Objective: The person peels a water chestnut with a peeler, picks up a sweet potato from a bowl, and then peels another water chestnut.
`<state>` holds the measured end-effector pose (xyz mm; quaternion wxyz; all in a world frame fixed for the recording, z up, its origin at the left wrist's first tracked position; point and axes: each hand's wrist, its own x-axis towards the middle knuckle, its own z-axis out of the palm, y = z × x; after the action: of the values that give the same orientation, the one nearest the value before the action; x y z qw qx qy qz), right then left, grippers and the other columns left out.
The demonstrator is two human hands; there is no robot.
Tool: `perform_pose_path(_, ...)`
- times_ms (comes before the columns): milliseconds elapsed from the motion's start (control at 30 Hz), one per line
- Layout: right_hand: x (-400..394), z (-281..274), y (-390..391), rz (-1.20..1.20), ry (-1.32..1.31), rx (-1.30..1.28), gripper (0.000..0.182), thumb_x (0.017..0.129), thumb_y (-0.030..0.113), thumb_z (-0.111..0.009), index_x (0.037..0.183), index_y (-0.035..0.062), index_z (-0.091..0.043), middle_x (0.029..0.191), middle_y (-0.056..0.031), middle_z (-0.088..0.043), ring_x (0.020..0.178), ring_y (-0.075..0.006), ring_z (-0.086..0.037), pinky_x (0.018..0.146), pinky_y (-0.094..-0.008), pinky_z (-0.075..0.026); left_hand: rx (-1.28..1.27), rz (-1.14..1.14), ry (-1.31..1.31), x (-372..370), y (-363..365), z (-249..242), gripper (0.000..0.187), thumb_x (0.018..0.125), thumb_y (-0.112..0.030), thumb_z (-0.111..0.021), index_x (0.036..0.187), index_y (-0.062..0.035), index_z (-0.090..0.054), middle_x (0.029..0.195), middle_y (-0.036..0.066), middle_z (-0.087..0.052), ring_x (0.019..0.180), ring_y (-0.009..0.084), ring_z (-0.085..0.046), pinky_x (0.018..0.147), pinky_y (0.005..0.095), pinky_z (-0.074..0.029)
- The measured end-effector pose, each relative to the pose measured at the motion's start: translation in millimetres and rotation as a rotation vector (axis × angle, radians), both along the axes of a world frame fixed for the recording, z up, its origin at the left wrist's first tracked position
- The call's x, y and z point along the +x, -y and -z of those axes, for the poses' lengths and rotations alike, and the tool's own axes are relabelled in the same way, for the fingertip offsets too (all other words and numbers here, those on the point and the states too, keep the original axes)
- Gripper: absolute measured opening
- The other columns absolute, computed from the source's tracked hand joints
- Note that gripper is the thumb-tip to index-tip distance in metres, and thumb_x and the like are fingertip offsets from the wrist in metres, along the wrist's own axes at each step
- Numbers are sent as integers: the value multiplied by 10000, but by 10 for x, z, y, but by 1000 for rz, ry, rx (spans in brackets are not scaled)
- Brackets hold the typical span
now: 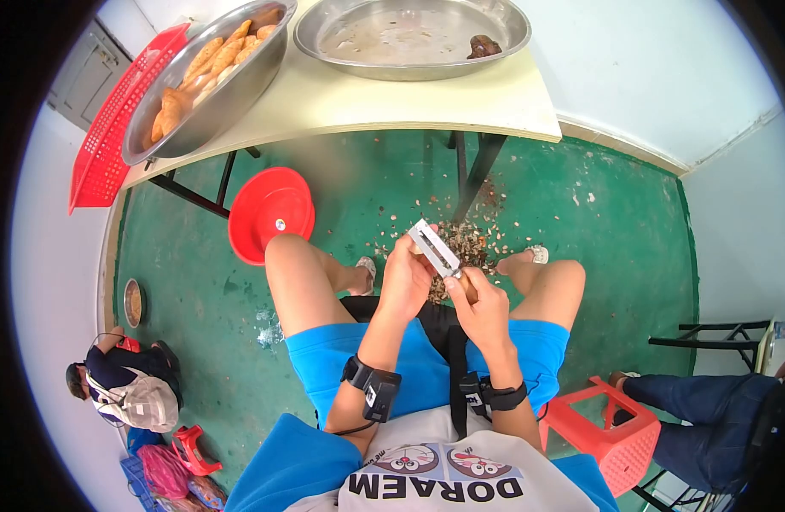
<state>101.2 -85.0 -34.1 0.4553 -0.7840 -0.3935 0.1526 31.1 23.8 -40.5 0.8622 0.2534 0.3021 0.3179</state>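
At frame centre my left hand (407, 277) grips the peeler (435, 248), its long axis slanting from upper left to lower right. My right hand (482, 309) is clamped on the vegetable (470, 282) just beneath it. Both hands nearly touch.

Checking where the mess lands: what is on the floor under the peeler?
A pile of brown peelings lies on the green floor below the peeler; the hands and knees cover part of it.
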Motion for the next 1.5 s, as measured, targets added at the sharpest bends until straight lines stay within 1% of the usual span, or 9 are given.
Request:
perform_pose_path(100,8,-8,2,1,34,-18,260,778,294,-597,880,57,-565,623,-148,-577,551,-310,-575,474,-367,-437,-56,26,-32,-20,-24,-63,340,879,-311,-359,1088,-63,-462,894,33,-528,740,149,-509,692,289,-440)
perform_pose_path(167,14,-37,2,-6,33,-26,254,779,293,-595,878,61,-567,622,-144,-578,550,-310,-574,474,-365,-437,-78,231,28,-97,-108,84,344,883,-322,-338,1058,-60,-478,762,23,-532,572,112,-457,540,233,-407)
perform_pose_path(267,17,-39,10,-15,39,-31,247,779,292,-595,872,66,-570,620,-139,-578,553,-310,-575,476,-364,-439,-114,269,22,-150,-163,117,361,884,-342,-323,989,-49,-506,635,3,-494,470,81,-365,445,204,-334)
perform_pose_path(367,3,-41,-1,-15,46,-20,245,776,294,-598,864,67,-573,618,-136,-577,554,-307,-577,477,-363,-441,-214,256,119,-189,-193,109,353,884,-335,-324,928,-49,-526,604,-1,-464,473,76,-355,432,209,-331)
perform_pose_path(467,0,-38,-6,-25,64,-13,247,772,299,-602,855,69,-575,615,-133,-577,548,-301,-577,474,-361,-440,-258,154,32,-149,-154,48,339,885,-322,-326,879,-54,-534,578,-10,-429,459,72,-337,419,205,-320)
perform_pose_path(767,28,-19,7,-33,93,-24,253,772,315,-600,827,70,-566,597,-128,-571,537,-299,-574,463,-364,-436,-311,176,28,-155,-157,54,323,896,-350,-361,868,-69,-518,556,-35,-345,438,65,-299,376,188,-270)
perform_pose_path(1100,22,-18,-1,-27,81,-7,249,774,308,-599,831,68,-563,594,-130,-568,538,-302,-571,465,-365,-434,-343,110,53,-115,-121,91,360,902,-396,-344,782,-89,-488,550,-37,-343,432,52,-288,358,181,-252)
perform_pose_path(1267,28,-10,5,-41,89,-11,252,771,309,-603,845,70,-572,601,-128,-572,543,-300,-574,469,-361,-438,-471,145,248,-138,-184,187,321,866,-336,-419,656,-99,-474,516,-32,-355,410,54,-312,337,188,-252)
perform_pose_path(1500,9,-9,1,-56,52,4,262,775,308,-602,872,65,-582,617,-138,-574,561,-310,-576,483,-362,-440,-432,104,202,-160,-195,81,239,844,-267,-484,669,-105,-460,509,-34,-371,400,51,-305,339,183,-251)
